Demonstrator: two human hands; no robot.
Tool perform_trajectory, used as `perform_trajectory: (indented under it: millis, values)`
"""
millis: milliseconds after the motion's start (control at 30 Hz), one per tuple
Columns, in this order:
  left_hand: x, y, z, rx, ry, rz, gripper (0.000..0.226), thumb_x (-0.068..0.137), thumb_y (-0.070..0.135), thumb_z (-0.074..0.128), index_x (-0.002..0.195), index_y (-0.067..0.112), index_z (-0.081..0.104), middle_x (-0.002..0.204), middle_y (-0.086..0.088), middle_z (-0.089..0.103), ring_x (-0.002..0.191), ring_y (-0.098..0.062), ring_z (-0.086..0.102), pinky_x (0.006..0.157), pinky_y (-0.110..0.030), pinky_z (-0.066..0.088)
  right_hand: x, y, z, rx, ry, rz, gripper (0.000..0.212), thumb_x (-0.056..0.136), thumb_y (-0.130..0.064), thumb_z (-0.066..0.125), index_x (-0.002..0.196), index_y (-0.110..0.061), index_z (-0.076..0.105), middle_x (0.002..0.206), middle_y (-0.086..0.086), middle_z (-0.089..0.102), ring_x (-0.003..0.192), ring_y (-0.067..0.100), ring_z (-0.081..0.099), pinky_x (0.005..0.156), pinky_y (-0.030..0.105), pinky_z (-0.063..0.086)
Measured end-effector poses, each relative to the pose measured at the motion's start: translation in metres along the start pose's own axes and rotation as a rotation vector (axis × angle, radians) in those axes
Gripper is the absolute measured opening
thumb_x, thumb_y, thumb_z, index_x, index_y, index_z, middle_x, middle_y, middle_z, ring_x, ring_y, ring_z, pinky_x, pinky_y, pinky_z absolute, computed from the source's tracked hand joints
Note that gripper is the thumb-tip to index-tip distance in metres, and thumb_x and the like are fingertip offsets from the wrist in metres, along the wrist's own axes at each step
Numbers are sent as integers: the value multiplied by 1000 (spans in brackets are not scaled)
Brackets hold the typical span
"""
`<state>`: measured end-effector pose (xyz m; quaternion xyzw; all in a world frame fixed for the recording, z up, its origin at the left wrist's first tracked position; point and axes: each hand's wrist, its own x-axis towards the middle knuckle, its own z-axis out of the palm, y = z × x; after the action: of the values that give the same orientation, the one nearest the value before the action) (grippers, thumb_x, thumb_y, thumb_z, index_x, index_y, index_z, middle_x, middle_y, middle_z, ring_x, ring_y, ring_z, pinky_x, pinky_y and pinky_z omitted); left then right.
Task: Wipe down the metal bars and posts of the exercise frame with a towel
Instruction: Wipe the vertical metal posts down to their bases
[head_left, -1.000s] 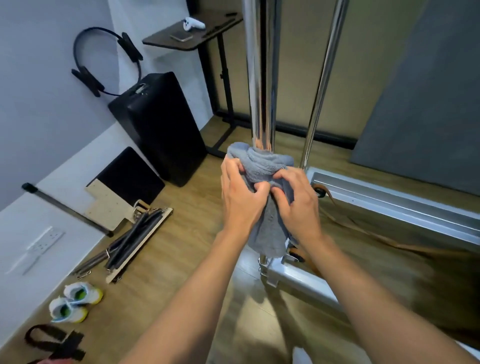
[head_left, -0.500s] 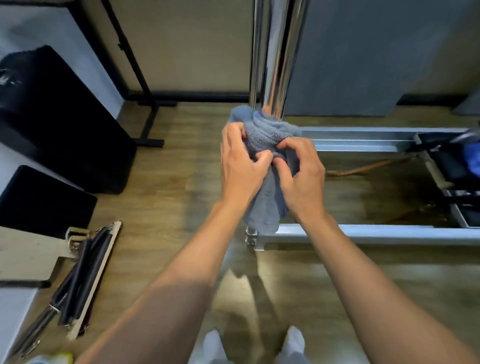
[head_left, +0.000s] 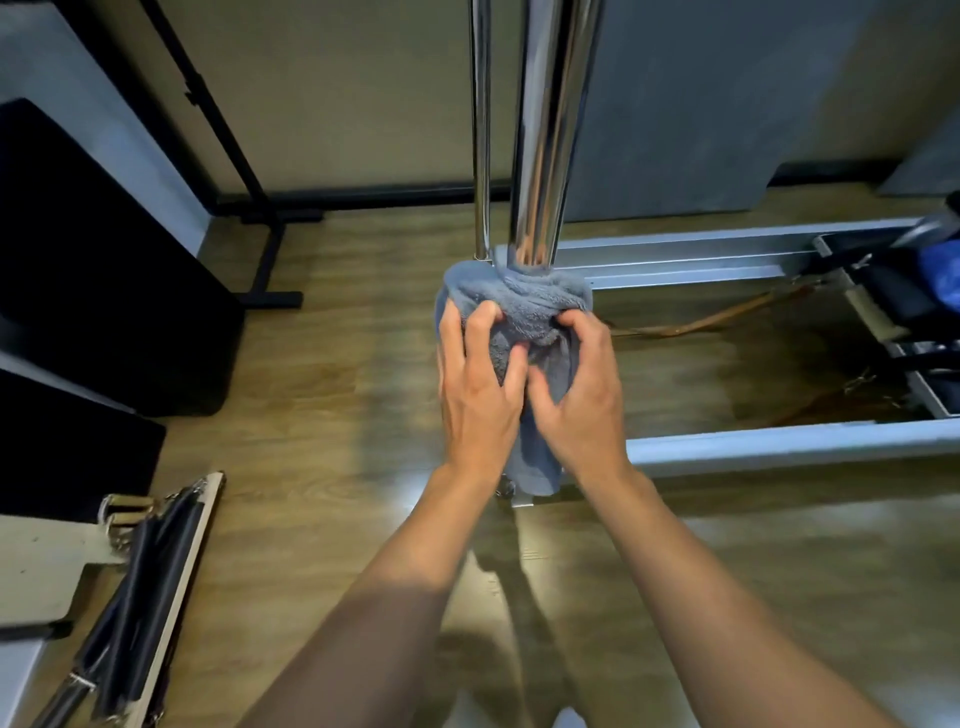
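A thick chrome post (head_left: 543, 130) rises from the corner of the exercise frame, and a thinner chrome post (head_left: 481, 124) stands just left of it. A grey-blue towel (head_left: 524, 306) is wrapped round the thick post low down, its loose end hanging toward the frame's corner. My left hand (head_left: 475, 387) grips the towel from the left and my right hand (head_left: 582, 395) grips it from the right, thumbs close together. The post's lower part is hidden by the towel and my hands.
The frame's silver rails (head_left: 779, 444) run right from the corner, with brown straps (head_left: 727, 314) on the wooden floor between them. A black box (head_left: 104, 270) and a black stand (head_left: 260, 249) sit at left; bars and a board (head_left: 140, 587) lie at lower left.
My head has tilted down and turned right, so the view now looks steeply at the floor. Both hands with the towel have slid lower on the post.
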<state>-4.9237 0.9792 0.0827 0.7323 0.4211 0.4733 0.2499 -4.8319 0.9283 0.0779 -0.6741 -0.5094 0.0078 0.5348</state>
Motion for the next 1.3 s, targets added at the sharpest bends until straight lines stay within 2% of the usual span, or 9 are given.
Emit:
perform_trajectory:
  millis: [133, 233, 333, 500, 633, 800, 1033, 1233, 1300]
  values:
    - [0, -37, -7, -15, -184, 36, 39, 87, 20, 55, 123, 24, 41, 126, -16, 51, 111, -29, 53, 91, -41, 47, -23, 18, 29, -91, -32, 68, 72, 71, -9, 79, 127, -13, 34, 126, 19, 48, 118, 30, 48, 102, 36, 40]
    - [8, -49, -15, -36, -237, 119, 38, 88, 22, 54, 123, 25, 41, 126, -17, 53, 112, -33, 55, 91, -46, 48, -27, 7, 41, -94, 130, 104, 64, 74, -2, 77, 123, -13, 38, 121, 17, 51, 115, 29, 50, 101, 38, 42]
    - [15, -47, -17, -82, -211, 217, 48, 90, 17, 55, 133, 29, 38, 145, -22, 39, 127, -38, 50, 94, -44, 51, -25, 1, 53, -141, 296, 39, 55, 76, 3, 70, 122, -7, 41, 118, 23, 52, 115, 29, 49, 104, 31, 38]
    - [0, -103, 9, -106, -316, 338, 60, 92, 10, 55, 142, 33, 30, 153, -24, 28, 137, -40, 39, 94, -49, 51, -54, 46, 78, -254, 266, 29, 56, 76, 2, 64, 124, -10, 38, 117, 26, 51, 112, 31, 48, 100, 38, 40]
    - [-36, -167, 43, -144, -345, 283, 64, 88, 8, 57, 143, 29, 33, 153, -21, 32, 139, -36, 37, 102, -50, 46, -98, 100, 113, -265, 252, 42, 58, 74, 5, 67, 122, -13, 40, 117, 19, 53, 111, 28, 51, 98, 35, 42]
    - [-92, -246, 91, -216, -294, 246, 62, 82, 0, 57, 142, 13, 45, 148, -13, 43, 141, -30, 37, 113, -45, 35, -158, 181, 163, -265, 333, -21, 49, 77, 2, 67, 118, -14, 45, 112, 17, 55, 107, 28, 53, 95, 33, 43]
    - [-162, -362, 154, -248, -328, 224, 60, 80, 2, 55, 138, 15, 49, 141, -12, 49, 133, -28, 45, 110, -37, 37, -241, 289, 231, -306, 318, -21, 43, 79, 2, 66, 116, -13, 48, 109, 17, 54, 104, 31, 53, 94, 37, 43]
    - [-185, -387, 164, -259, -353, 105, 60, 80, -4, 56, 137, 15, 51, 133, -7, 53, 125, -21, 49, 105, -17, 33, -268, 291, 259, -371, 298, 175, 36, 81, 0, 63, 115, -10, 53, 113, 14, 54, 105, 30, 53, 91, 36, 42]
    - [-186, -376, 155, -268, -359, 78, 62, 81, 0, 56, 140, 19, 49, 132, -3, 52, 124, -18, 48, 106, -19, 35, -266, 277, 254, -334, 310, 214, 36, 81, -2, 64, 115, -10, 55, 113, 11, 55, 106, 28, 53, 92, 37, 44]
